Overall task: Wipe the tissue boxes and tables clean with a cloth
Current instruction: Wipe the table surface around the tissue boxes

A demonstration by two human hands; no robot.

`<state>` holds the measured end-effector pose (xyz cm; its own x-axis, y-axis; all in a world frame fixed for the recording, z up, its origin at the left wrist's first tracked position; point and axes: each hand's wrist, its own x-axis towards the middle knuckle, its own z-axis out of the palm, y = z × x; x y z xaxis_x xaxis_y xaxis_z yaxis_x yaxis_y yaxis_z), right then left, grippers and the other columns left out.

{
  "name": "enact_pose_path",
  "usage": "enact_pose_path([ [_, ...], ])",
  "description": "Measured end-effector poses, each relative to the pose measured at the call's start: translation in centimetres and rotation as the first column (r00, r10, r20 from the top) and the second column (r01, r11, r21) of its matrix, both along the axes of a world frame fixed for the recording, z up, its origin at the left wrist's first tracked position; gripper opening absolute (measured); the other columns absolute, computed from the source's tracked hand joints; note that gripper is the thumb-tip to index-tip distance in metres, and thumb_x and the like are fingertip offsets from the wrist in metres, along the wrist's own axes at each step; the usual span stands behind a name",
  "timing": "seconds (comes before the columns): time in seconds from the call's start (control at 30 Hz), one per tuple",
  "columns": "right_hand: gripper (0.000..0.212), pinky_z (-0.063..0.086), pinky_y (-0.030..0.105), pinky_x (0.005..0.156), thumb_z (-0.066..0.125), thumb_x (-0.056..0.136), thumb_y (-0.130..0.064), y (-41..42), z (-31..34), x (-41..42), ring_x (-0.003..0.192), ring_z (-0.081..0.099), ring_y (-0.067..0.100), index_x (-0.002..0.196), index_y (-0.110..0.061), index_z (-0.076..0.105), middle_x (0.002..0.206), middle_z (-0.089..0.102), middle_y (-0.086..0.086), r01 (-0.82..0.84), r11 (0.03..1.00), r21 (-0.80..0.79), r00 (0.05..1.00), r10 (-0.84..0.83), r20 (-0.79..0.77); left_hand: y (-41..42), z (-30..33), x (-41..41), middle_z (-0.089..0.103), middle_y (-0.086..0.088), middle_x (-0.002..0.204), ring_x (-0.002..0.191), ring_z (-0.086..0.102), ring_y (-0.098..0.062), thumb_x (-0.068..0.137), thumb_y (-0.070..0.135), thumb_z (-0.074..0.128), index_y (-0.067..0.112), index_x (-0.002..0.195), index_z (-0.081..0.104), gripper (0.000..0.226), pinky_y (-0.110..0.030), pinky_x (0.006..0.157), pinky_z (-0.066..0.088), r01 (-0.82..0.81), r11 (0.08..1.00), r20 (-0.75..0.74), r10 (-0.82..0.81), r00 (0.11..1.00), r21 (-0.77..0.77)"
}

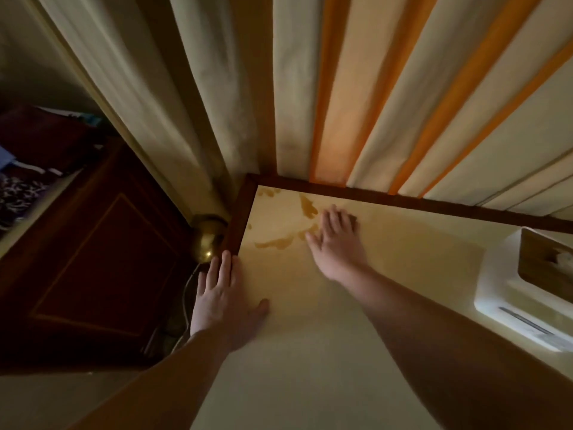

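Left hand (221, 301) lies flat on the tabletop (310, 352) edge, fingers straight and close together. Beyond its fingertips, a brass ball (207, 235). Right hand (336, 243) presses a dark cloth (353, 221) under flat fingers. Tissue box (524, 290) sits well right of them.

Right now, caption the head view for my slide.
Right hand presses a dark cloth on the smeared table; left hand rests flat at its edge.
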<state>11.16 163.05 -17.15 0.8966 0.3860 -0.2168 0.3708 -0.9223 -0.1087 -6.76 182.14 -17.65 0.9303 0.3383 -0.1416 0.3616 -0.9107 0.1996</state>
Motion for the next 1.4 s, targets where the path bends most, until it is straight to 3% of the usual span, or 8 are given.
enact_pose_path([
  [0.17,0.084,0.000,0.052,0.131,0.007,0.104,-0.069,3.1,-0.1,-5.5,0.163,-0.005,0.029,0.169,-0.016,0.006,0.176,-0.006,0.007,-0.188,0.982,0.026,0.981,0.189,-0.035,2.0,0.0,0.4,0.035,-0.008,0.161,0.146,0.032,-0.033,0.066,0.088,0.051,0.015,0.154,0.038,0.115,-0.049,0.120,0.033,0.056,0.998,0.040,-0.055,0.998,-0.016],
  [0.37,0.085,0.034,0.061,0.119,0.025,0.101,-0.067,-4.2,-1.0,-3.4,0.152,0.035,0.041,0.158,-0.006,0.041,0.167,0.035,0.020,0.125,0.992,-0.035,0.991,-0.122,0.060,2.7,-0.1,0.6,-0.002,0.001,0.169,0.156,0.006,-0.022,0.057,0.093,0.057,0.021,0.162,0.002,0.139,-0.037,0.125,0.016,-0.066,0.961,0.016,0.073,0.997,-0.269],
  [0.43,0.085,0.023,0.060,0.125,0.015,0.104,-0.067,-3.4,-0.5,0.2,0.158,0.019,0.037,0.164,-0.008,0.026,0.173,0.019,0.017,0.224,0.974,-0.046,0.975,-0.223,0.025,2.8,0.1,0.9,-0.011,0.003,0.170,0.158,-0.001,-0.018,0.056,0.094,0.059,0.018,0.161,-0.017,0.150,-0.032,0.126,0.011,-0.097,0.950,-0.027,0.093,0.995,-0.296],
  [0.57,0.081,0.007,0.056,0.130,0.010,0.105,-0.066,3.9,0.0,5.2,0.163,-0.002,0.029,0.169,-0.016,0.006,0.177,-0.005,0.006,0.217,0.976,0.036,0.976,-0.216,-0.016,2.9,0.1,0.9,-0.013,0.005,0.170,0.158,-0.004,-0.015,0.055,0.094,0.058,0.018,0.161,-0.021,0.152,-0.029,0.125,0.008,-0.115,0.945,-0.040,0.108,0.993,-0.306],
  [0.8,0.081,0.004,0.054,0.131,0.005,0.104,-0.072,7.6,-0.2,-3.4,0.163,-0.003,0.025,0.168,-0.022,0.006,0.177,-0.003,0.002,-0.080,0.993,0.086,0.995,0.084,-0.046,3.2,0.4,1.0,-0.005,0.004,0.170,0.157,0.004,-0.017,0.052,0.093,0.063,0.018,0.162,-0.015,0.154,-0.031,0.125,0.018,-0.117,0.922,-0.031,0.113,0.993,-0.369],
  [0.93,0.086,0.018,0.057,0.128,0.009,0.103,-0.071,1.6,-0.2,-3.4,0.162,0.015,0.031,0.166,-0.015,0.024,0.175,0.015,0.009,0.042,0.999,0.030,0.999,-0.042,0.015,3.3,0.6,1.1,-0.005,0.004,0.171,0.157,0.005,-0.017,0.052,0.094,0.062,0.017,0.163,-0.013,0.155,-0.032,0.126,0.017,-0.112,0.918,-0.026,0.111,0.993,-0.380],
  [1.1,0.081,0.004,0.054,0.131,0.006,0.104,-0.066,4.9,0.4,3.7,0.163,-0.007,0.025,0.169,-0.018,0.002,0.177,-0.009,0.003,0.162,0.986,0.042,0.986,-0.160,-0.051,3.3,0.6,1.1,-0.005,0.006,0.170,0.156,0.005,-0.016,0.051,0.090,0.066,0.018,0.163,-0.012,0.154,-0.032,0.126,0.018,-0.117,0.911,-0.002,0.127,0.992,-0.396],
  [1.4,0.077,0.002,0.053,0.131,0.004,0.106,-0.067,14.2,0.4,0.4,0.163,-0.009,0.020,0.169,-0.023,0.002,0.177,-0.006,-0.003,-0.204,0.975,0.093,0.974,0.212,-0.080,3.3,0.5,0.9,-0.007,0.010,0.169,0.157,0.000,-0.011,0.052,0.088,0.066,0.022,0.162,-0.014,0.151,-0.029,0.126,0.015,-0.118,0.898,0.008,0.134,0.991,-0.423],
])
